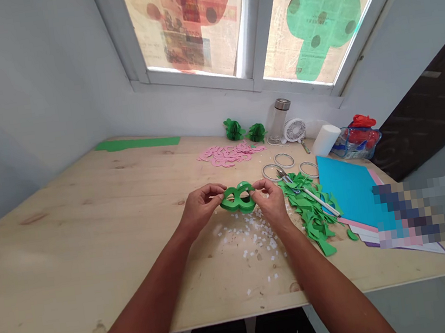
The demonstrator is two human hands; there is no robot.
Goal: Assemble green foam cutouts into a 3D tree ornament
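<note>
While both thumbs and fingertips pinch its two ends, a green paper cutout with two holes sits directly between the hands, its long axis running from 9 to 3 o'clock, apparently just above the tabletop. The left hand grips its 9 o'clock end and the right hand its 3 o'clock end, so neither is nearer; both touch it. White paper bits lie scattered toward 5 o'clock, between the forearms. At 3 o'clock, close beside the right hand, spreads a heap of green scraps, with a white stick across it and what look like scissors near its far edge; this clutter crowds that side most. Three rings lie around 2 o'clock, and a blue sheet lies beyond the scraps at 3. Pink paper pieces lie at 12 o'clock, with two green paper shapes behind them. A bottle and a small fan stand toward 1 o'clock; a green strip lies well apart at 10.
</note>
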